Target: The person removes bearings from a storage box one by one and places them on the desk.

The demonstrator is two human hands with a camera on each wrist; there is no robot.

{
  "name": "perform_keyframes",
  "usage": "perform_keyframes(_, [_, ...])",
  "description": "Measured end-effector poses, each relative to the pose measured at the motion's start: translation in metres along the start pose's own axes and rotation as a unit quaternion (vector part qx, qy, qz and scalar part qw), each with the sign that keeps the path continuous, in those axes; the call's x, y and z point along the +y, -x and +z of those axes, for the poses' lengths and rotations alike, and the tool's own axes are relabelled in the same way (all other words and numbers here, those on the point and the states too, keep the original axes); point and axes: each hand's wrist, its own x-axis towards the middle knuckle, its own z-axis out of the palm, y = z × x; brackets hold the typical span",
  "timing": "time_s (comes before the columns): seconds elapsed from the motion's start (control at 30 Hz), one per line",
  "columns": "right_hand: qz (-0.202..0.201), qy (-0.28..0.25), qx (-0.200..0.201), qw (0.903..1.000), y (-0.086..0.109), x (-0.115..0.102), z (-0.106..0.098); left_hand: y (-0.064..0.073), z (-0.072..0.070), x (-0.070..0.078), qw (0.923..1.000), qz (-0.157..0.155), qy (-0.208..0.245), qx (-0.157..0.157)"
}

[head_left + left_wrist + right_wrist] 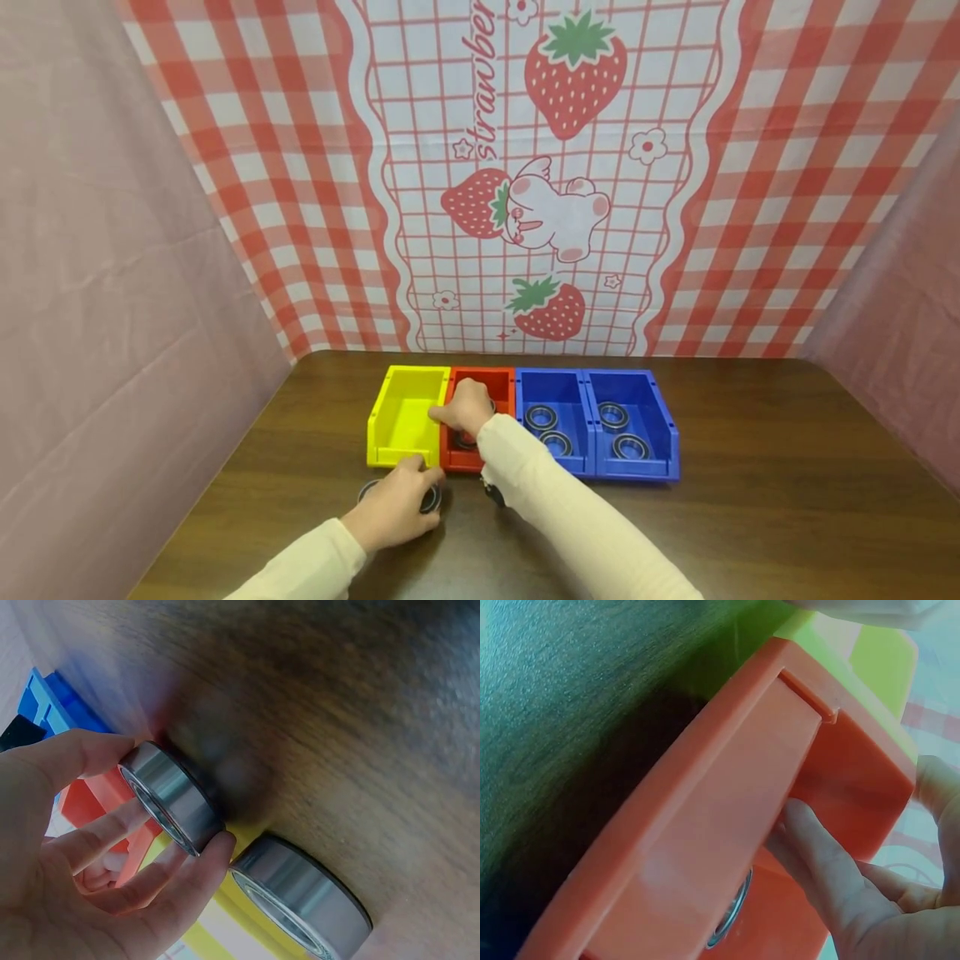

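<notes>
My left hand grips a steel ball bearing by its rim, thumb on one side and fingers on the other, in front of the yellow bin. Beside it on the table lies a second bearing, mostly covered by the hand in the head view. My right hand reaches into the red bin, its fingers loosely bent inside and nothing seen between them. One bearing shows past the front lip of that bin; the hand partly hides the bin's contents.
Two blue bins adjoin the red one on the right, each with two bearings, such as this bearing. The bins stand in a row on a brown wooden table. A checked strawberry cloth hangs behind.
</notes>
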Motion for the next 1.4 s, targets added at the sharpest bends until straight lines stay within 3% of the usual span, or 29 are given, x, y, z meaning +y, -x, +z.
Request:
perform_keyframes(0.57, [-0.001,0.007,0.002,1.0,-0.0001,-0.0003,0.0022,0.0029,0.0029,0.0012,0.9998,0.014,-0.013,-0.007])
perform_keyframes(1.0, [0.001,-0.007,0.006,1.0,0.0009,0.0006,-0.0004,0.0021,0.0027,0.0046,0.9994,0.007,-0.032,-0.012])
perform_keyframes(1.4, [0.067,-0.079,-0.028,0.9942,0.0026,-0.0035,-0.0063,0.0045,0.0028,0.0036,0.9991,-0.009,-0.035,-0.024])
